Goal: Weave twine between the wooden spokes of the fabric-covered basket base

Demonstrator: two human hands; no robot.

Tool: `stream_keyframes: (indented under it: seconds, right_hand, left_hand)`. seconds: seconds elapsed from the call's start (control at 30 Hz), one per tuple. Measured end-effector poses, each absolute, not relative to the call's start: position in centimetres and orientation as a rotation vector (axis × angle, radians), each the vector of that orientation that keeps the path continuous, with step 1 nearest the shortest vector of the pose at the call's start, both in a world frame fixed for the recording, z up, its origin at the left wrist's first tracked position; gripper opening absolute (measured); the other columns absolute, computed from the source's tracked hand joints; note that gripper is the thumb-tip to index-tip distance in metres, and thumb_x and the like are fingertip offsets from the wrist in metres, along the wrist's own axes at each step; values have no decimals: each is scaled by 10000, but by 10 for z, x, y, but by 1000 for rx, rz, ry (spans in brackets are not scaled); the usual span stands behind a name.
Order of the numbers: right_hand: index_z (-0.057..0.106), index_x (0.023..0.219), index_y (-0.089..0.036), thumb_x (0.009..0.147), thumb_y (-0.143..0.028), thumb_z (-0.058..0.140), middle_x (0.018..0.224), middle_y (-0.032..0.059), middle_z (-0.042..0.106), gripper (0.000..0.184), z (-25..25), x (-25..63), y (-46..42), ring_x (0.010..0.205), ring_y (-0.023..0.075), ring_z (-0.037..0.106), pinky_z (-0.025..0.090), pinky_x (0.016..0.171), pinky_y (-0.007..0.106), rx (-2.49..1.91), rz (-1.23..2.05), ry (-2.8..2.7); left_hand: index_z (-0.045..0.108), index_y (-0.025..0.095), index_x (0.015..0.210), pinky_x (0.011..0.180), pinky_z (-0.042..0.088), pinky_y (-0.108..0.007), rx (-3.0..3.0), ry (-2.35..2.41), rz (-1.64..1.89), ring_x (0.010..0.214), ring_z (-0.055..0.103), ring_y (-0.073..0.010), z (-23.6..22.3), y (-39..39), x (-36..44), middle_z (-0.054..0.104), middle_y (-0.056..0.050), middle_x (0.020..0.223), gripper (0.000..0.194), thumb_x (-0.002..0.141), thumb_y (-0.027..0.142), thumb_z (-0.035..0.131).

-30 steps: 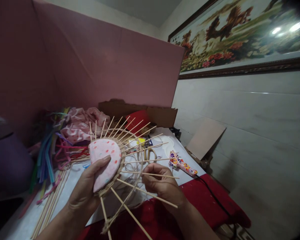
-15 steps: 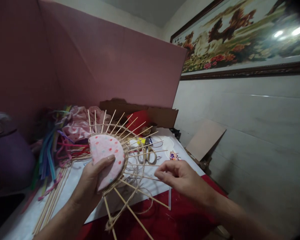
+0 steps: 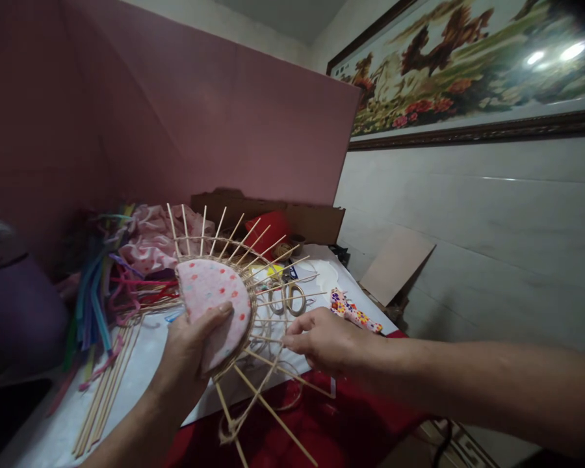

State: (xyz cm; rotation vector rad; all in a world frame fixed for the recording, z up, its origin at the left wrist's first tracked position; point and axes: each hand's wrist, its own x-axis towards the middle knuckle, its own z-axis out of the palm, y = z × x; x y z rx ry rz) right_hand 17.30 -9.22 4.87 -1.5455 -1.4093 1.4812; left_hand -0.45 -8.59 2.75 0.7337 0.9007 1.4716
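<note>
My left hand [image 3: 195,348] grips a half-round panel [image 3: 214,289] covered in pink fabric with red spots, its thumb pressed on the face. Woven twine edges the curve, and thin wooden sticks [image 3: 277,426] fan out from it. A strand of twine [image 3: 256,395] runs across the sticks as a loose outer arc, with a knot near the lowest stick. My right hand [image 3: 316,338] pinches at this twine on the right side; its fingertips cover the end of one stick. Behind the sticks lie scissors [image 3: 296,299] with gold-coloured handles.
A flower-patterned object [image 3: 355,313] lies beyond my right hand. Pink fabric [image 3: 151,237], coloured strips [image 3: 95,286] and loose sticks [image 3: 108,390] are at the left on the white table covering [image 3: 141,364]. A purple container [image 3: 19,305] stands far left; a cardboard sheet [image 3: 397,263] leans at the wall.
My right hand has moved left along the sticks, closer to the panel, uncovering more of the flower-patterned object. The panel has shifted slightly right in view.
</note>
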Motion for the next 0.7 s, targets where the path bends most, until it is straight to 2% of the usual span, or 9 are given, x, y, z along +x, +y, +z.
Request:
stream_keyframes:
  seconds: [0.2, 0.33, 0.5, 0.7]
  right_hand:
    - [452, 548, -217, 768, -214, 574, 262, -109, 305, 251, 50, 162, -102, 235, 39, 178, 80, 279, 179, -1584, 1509, -1214]
    - [432, 530, -204, 756, -213, 583, 299, -93, 357, 273, 55, 159, -103, 242, 32, 199, 93, 282, 174, -1640, 1488, -1189]
    - [368, 467, -203, 747, -233, 598, 294, -93, 327, 364, 50, 160, -101, 248, 22, 187, 95, 278, 175, -1593, 1508, -1193]
    - [399, 474, -192, 742, -172, 562, 312, -83, 343, 314, 49, 160, -103, 262, 22, 197, 94, 297, 178, -1611, 1475, -1215]
  left_hand:
    - [643, 90, 782, 468, 525, -242, 692, 889, 1487, 502, 637, -162, 28, -85, -4, 726, -61, 631, 186, 607, 113, 703]
    - [646, 101, 777, 475, 519, -231, 706, 870, 1507, 501, 635, -153, 28, -84, -4, 723, -47, 629, 167, 621, 129, 699]
    - [648, 105, 758, 464, 506, -222, 718, 880, 1493, 493, 628, -149, 26, -85, -5, 719, -44, 613, 169, 610, 154, 712]
    - [642, 99, 790, 478, 514, -233, 706, 876, 1499, 507, 632, -153, 26, -85, -5, 722, -57, 641, 190, 620, 153, 707]
